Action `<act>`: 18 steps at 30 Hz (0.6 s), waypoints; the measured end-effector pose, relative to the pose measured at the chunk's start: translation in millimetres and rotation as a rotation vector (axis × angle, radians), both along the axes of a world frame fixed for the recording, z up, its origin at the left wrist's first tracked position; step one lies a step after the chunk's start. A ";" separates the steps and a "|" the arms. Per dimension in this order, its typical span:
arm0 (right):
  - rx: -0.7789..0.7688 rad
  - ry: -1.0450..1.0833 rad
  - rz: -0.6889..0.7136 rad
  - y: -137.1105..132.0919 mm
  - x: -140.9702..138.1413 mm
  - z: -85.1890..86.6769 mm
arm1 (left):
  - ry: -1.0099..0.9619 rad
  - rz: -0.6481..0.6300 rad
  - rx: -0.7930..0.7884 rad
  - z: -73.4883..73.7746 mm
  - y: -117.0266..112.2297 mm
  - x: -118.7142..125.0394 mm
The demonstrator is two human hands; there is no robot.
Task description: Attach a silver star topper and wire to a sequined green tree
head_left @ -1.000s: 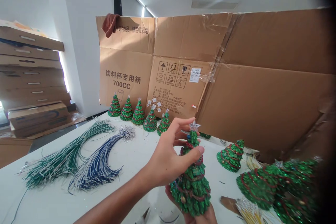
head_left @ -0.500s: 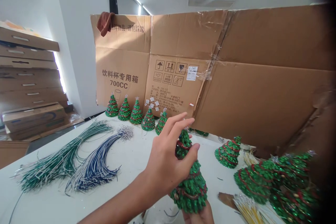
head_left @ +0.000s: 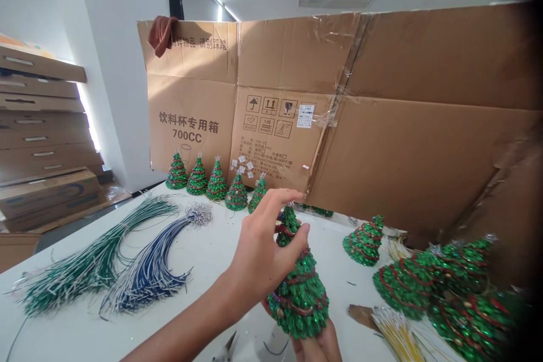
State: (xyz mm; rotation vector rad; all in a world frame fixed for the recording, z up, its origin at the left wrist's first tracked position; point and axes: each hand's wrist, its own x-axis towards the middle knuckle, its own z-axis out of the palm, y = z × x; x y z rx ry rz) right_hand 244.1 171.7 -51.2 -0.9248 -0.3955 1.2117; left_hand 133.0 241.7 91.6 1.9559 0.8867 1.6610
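A small green Christmas tree (head_left: 303,300) with red garlands leans slightly in front of me at the centre. My left hand (head_left: 261,246) reaches in from the lower left, its thumb and fingers curled round the tree's upper part near the tip. Under the base, my right hand (head_left: 318,344) holds the tree from below; most of its fingers are hidden behind it. Below, at the bottom edge, the tip of a pointed tool (head_left: 228,345) shows on the white table (head_left: 169,334).
Green wires (head_left: 93,260) and blue wires (head_left: 153,266) lie in bundles on the left. Several finished trees (head_left: 216,180) line the standing cardboard (head_left: 288,56). More trees (head_left: 407,283) and yellow-white wires (head_left: 396,334) lie at the right. Stacked boxes (head_left: 38,130) stand far left.
The tree and both hands have shifted slightly left and the fingers of my left hand have closed in around its top. The view has turned a little, bringing the pointed tool further into sight.
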 end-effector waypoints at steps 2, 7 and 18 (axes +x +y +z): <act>0.010 -0.047 -0.002 0.7 2.5 -3.8 | 0.044 -0.037 -0.020 3.2 0.0 -3.7; 0.029 -0.066 0.025 1.7 9.2 -6.3 | 0.188 -0.186 -0.102 13.8 1.4 -18.0; 0.079 -0.358 0.242 7.2 31.2 27.5 | 0.118 -0.257 -0.208 12.8 14.0 -30.3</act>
